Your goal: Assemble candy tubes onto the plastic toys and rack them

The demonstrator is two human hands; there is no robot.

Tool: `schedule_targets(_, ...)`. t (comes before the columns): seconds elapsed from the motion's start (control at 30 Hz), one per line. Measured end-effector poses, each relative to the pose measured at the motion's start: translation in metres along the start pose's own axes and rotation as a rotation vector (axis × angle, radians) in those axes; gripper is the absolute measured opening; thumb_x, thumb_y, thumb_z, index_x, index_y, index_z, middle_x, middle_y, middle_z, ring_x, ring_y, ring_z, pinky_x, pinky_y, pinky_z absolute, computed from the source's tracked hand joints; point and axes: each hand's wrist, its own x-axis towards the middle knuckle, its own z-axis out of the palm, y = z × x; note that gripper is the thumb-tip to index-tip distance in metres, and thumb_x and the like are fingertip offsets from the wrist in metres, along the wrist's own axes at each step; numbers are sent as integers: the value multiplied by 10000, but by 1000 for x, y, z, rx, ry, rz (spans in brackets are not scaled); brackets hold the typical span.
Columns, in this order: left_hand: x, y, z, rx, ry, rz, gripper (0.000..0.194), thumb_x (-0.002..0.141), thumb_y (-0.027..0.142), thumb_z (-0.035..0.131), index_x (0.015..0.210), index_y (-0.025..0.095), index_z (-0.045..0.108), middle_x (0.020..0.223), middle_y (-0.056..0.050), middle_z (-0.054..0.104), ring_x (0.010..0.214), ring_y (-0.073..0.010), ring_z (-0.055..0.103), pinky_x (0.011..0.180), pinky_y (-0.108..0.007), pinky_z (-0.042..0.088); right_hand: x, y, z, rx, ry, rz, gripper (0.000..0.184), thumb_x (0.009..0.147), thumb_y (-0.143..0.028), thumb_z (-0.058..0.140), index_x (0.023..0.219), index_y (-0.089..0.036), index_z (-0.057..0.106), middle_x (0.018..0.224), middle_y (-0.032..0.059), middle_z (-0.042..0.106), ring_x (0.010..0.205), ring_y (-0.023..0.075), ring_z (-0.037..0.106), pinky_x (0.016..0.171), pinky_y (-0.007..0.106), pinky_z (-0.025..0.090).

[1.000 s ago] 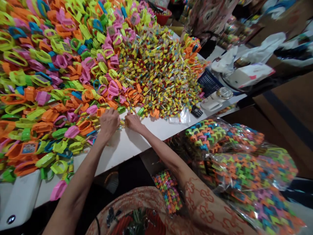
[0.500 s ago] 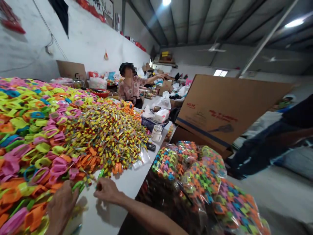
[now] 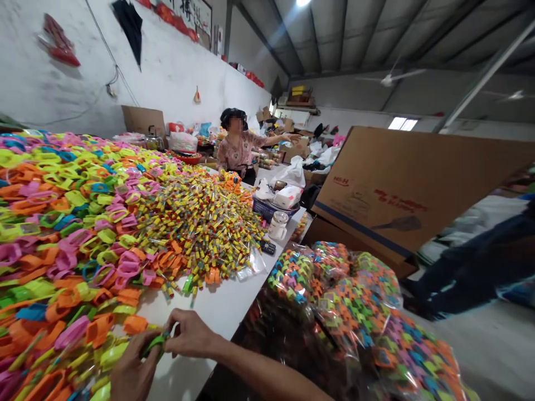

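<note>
At the near edge of the white table [image 3: 221,303], my left hand [image 3: 132,365] is closed on a green plastic loop-shaped piece [image 3: 154,344]. My right hand [image 3: 190,334] meets it from the right in a pinch; a small slim stick with a yellow end seems to run between the fingers, mostly hidden. Left of my hands lies a big heap of bright plastic loop pieces [image 3: 67,223] in pink, orange, yellow, green and blue. Ahead is a pile of small yellow-ended clear tubes [image 3: 196,217]. A single green piece [image 3: 188,284] sits at that pile's near edge.
Clear bags of coloured pieces [image 3: 351,301] stand below the table's right edge, beside a large open cardboard box [image 3: 376,195]. A glass jar [image 3: 278,225], a black remote [image 3: 268,247] and a blue basket [image 3: 267,210] line that edge. A co-worker [image 3: 238,147] is at the far end; another person's legs [image 3: 468,262] show right.
My hands have come together, the right one now touching the green piece in the left. The view has swung slightly left, so the scene sits further right.
</note>
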Motion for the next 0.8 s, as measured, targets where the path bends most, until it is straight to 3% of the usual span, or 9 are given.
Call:
schedule_targets(0.17,-5,4,-1,-53,84,-76,418,569,578,649,827,258,723,915,-66,790,948,-352,714,900,-446,561,-5,13,13,-113,100,-38,343,544,25,759,696,-178,528,557,-132,454,505,38,399,486,166,278)
schedule_targets(0.3,-10,-2,-1,-54,89,-188,466,508,623,657,757,231,689,796,-79,778,818,-345,718,740,-416,568,-10,15,14,-4,83,36,284,599,-32,727,751,-181,539,588,-116,509,470,54,484,454,159,330)
schedule_targets(0.4,-14,-3,0,-41,67,-136,428,524,632,641,701,243,663,709,-49,753,691,-299,695,664,-385,548,-13,14,11,32,85,-44,284,627,-104,746,841,-182,578,649,-99,535,506,64,495,480,173,379)
schedule_targets(0.53,-16,6,-3,16,-22,-44,360,552,604,623,626,256,672,637,-22,718,629,-268,676,617,-355,509,-10,17,8,-317,55,-247,260,594,-107,774,799,-193,639,669,-74,488,656,102,499,619,209,400)
schedule_targets(0.63,-17,10,-6,31,-24,-31,301,518,551,641,584,260,685,657,-18,727,670,-273,686,631,-350,512,-7,25,8,-540,46,-268,192,603,-134,779,650,-184,599,667,-47,490,709,132,524,659,230,407)
schedule_targets(0.7,-19,10,-7,-38,-42,-99,289,484,517,713,604,254,712,636,-14,722,645,-269,673,620,-350,529,-7,29,8,-483,72,-209,179,607,-113,772,655,-182,614,663,-53,516,677,118,531,645,222,419)
schedule_targets(0.8,-23,5,-2,-270,-34,-219,337,526,513,775,712,233,761,704,-33,756,663,-268,690,601,-351,560,-11,33,11,-178,90,-38,166,665,-169,802,730,-179,650,585,-78,522,550,89,532,559,196,431)
